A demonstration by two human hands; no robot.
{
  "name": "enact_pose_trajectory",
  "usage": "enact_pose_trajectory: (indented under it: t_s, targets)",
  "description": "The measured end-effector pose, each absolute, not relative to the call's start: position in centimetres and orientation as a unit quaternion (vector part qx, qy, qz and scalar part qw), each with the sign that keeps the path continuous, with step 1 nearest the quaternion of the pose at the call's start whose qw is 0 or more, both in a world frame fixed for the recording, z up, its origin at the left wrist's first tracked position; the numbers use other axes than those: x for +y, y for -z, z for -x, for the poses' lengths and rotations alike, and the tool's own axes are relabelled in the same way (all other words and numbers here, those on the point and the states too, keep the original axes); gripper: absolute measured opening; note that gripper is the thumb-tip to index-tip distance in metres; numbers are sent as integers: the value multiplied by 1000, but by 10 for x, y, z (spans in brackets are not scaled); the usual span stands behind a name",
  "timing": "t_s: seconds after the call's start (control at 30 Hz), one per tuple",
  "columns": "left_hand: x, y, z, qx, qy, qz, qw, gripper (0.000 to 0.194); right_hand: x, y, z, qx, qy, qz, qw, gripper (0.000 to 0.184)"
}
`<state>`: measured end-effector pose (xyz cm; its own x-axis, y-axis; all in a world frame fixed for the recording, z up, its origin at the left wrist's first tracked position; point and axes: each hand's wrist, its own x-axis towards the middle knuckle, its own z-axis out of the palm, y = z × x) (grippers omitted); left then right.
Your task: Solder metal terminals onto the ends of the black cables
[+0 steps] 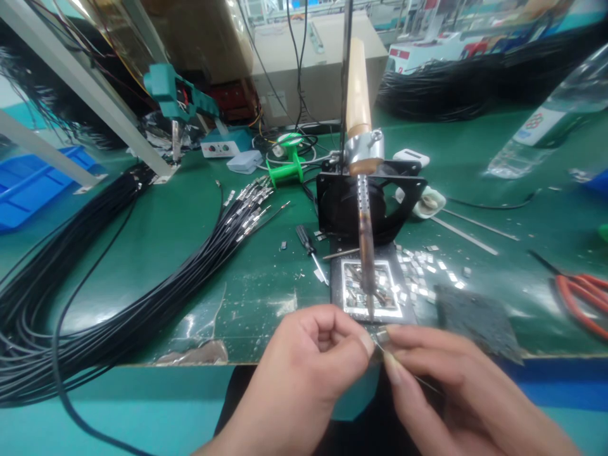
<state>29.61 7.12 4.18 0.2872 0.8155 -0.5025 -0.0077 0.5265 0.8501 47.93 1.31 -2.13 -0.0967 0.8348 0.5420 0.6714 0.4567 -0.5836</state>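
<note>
Many cables [183, 282], gathered beyond the left hand [313, 361] to its left, are seen already tipped with metal, while loose metal pieces [453, 277] are left scattered beyond the right hand [441, 373]. Work on one small metal piece [382, 336] is judged unfinished: it is pinched in the right fingertips, just beside the left thumb and forefinger, which are pressed together on something that cannot be made out

1. Upper right: the clear bottle [512, 159] wears a white label [538, 129] with red and blue marks, its lettering too blurred to read
2. Upper centre: the carton [327, 60] bears a pale sticker [275, 103], unreadable
3. Upper right, background: red patches on a white box [422, 56], marks illegible
</note>
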Motion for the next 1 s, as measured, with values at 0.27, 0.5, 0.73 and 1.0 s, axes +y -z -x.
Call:
enact_pose_trajectory:
  t_s: [0.27,0.5,0.73,1.0]
  targets:
    - [75,-43,-297,521,-301,-380,703,13,19,18,-479,-733,-109,515,430,20]
    - [78,-45,-297,529,-297,-386,694,16,19,14,-466,-693,-97,549,457,15]
    - [81,-46,-298,523,-301,-377,702,16,24,15,-473,-706,-101,542,444,16]
    - [81,-43,-297,520,-301,-378,704,15,22,14,-470,-697,-104,548,451,15]
